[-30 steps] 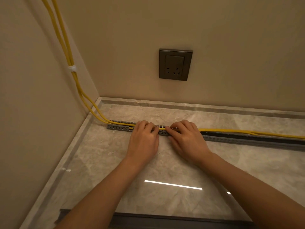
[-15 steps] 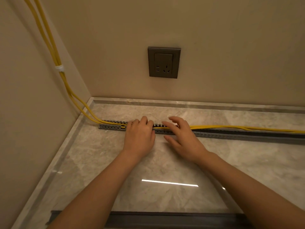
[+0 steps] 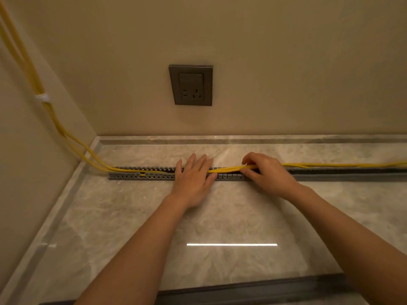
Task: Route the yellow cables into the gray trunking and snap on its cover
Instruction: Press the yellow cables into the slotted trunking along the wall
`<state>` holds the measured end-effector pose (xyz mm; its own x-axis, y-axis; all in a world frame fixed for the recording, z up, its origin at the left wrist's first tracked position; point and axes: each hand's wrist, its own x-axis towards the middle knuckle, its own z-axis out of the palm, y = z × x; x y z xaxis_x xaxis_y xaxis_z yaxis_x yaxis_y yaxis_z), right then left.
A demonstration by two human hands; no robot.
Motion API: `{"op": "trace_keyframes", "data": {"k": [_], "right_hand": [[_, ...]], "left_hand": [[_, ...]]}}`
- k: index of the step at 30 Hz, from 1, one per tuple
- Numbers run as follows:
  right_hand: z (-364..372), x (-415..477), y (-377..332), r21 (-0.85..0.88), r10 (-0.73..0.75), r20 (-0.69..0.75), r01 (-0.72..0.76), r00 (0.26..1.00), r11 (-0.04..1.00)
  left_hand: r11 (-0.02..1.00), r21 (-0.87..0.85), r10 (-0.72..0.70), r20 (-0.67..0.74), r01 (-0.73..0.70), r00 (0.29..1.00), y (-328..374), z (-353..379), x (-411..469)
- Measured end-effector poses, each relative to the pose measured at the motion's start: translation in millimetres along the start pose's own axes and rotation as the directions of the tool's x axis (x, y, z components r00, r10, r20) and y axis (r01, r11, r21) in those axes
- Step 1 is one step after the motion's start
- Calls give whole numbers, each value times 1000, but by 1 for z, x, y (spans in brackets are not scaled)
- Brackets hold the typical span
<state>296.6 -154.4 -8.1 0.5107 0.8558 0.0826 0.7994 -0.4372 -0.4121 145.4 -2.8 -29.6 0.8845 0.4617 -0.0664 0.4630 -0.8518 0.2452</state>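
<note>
The slotted gray trunking (image 3: pixel 141 175) lies across the marble counter, parallel to the back wall. Yellow cables (image 3: pixel 228 169) drop down the left wall, enter the trunking's left end and run right along it. My left hand (image 3: pixel 193 179) lies flat with straight fingers across the trunking, pressing the cables down. Just to its right, my right hand (image 3: pixel 267 172) pinches the cables and holds them slightly above the channel. A long dark gray cover strip (image 3: pixel 253 290) lies along the counter's front edge.
A dark wall socket (image 3: pixel 191 85) sits on the back wall above the trunking. A white tie (image 3: pixel 41 98) bundles the cables on the left wall. The counter (image 3: pixel 220 216) has a raised rim at the left and back.
My right hand slid to the right along the trunking and took hold of the cables, lifting them a little. My left hand stayed on the trunking, its fingers straighter.
</note>
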Motion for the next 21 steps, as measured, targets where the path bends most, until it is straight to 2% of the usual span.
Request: {"op": "trace_keyframes", "data": {"k": [4, 8, 11, 14, 21], "right_hand": [[0, 0, 5, 58, -63, -43, 66, 997, 996], [3, -4, 6, 11, -194, -165, 199, 967, 980], [4, -9, 7, -22, -226, -225, 227, 948, 974], [8, -14, 5, 8, -193, -271, 203, 943, 979], [25, -14, -6, 109, -15, -402, 64, 915, 992]], "left_hand": [[1000, -8, -18, -43, 18, 999, 1, 5, -1], [999, -26, -36, -33, 35, 999, 1, 5, 0], [997, -55, -59, -15, 58, 998, 2, 4, 1], [995, -83, -67, -32, 64, 997, 3, 5, 1], [986, -132, -108, -57, 99, 993, 6, 4, 2]]}}
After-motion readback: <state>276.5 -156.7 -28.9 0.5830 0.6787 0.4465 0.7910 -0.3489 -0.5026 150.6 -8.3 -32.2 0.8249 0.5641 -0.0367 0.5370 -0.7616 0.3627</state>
